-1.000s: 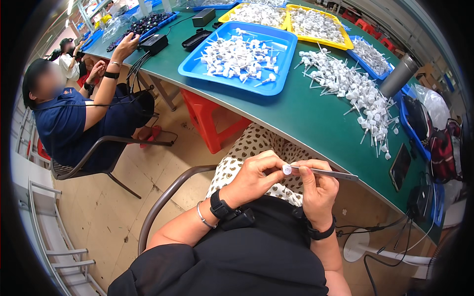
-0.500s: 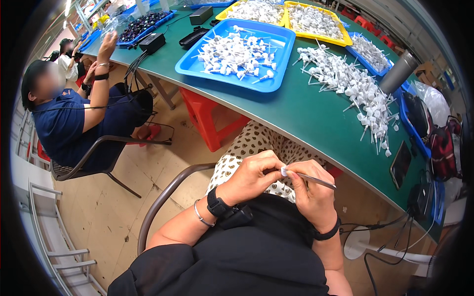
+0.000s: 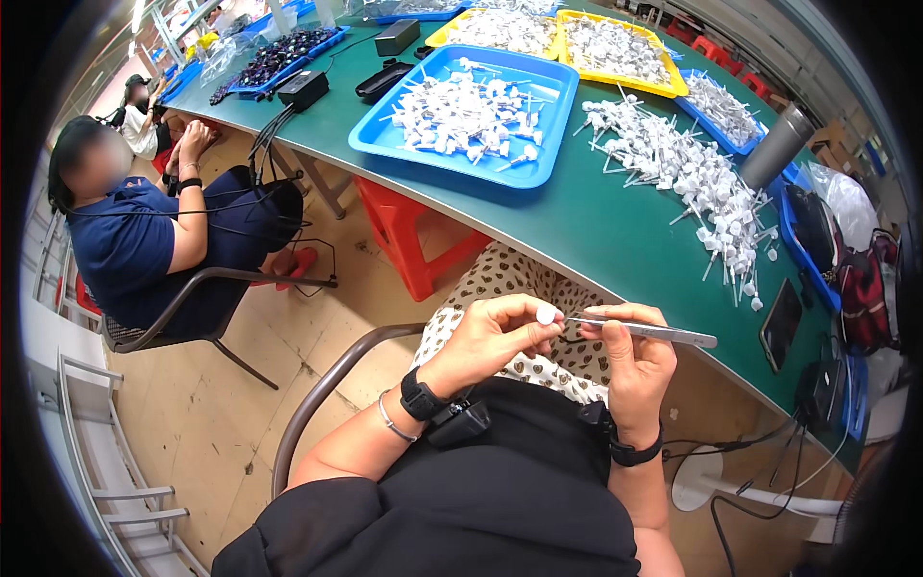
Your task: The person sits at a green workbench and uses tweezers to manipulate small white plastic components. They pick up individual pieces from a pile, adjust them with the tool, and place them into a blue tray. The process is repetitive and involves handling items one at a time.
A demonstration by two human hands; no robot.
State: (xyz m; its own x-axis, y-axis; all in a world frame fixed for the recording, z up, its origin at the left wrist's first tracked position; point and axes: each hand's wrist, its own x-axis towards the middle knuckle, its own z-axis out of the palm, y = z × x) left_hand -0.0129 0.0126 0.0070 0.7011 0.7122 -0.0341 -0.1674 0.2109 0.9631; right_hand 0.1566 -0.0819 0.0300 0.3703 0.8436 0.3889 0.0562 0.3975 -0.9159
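Below the green counter (image 3: 615,226), over the person's lap, both hands are up close together. The left hand (image 3: 486,338) pinches a small white round piece (image 3: 546,314) between thumb and fingertips. The right hand (image 3: 630,354) is closed around a pair of thin metal tweezers (image 3: 642,330). The tweezers lie almost flat, and their tip meets the small white round piece. So each of the hands is clamped on its own thing, and the two things touch in the middle.

Both wrists wear a black watch band, and the left wrist has a thin silver bangle (image 3: 388,419) too. A spotted cloth (image 3: 510,288) covers the lap, just under the edge of the counter.

On the counter, right above the hands, sits a blue tray (image 3: 548,144) full of little white parts. Beside that tray, toward the right end of the counter, lies a loose heap of white parts (image 3: 687,178) with thin stems. A yellow tray (image 3: 615,43) with more white bits sits at the far side of the counter. A grey metal bottle (image 3: 777,146) stands near the right end, and a dark phone (image 3: 781,324) lies at the near right edge.

At the left end of the counter, another person in a dark blue shirt (image 3: 125,255) sits on a chair. A red stool (image 3: 409,226) stands under the counter.
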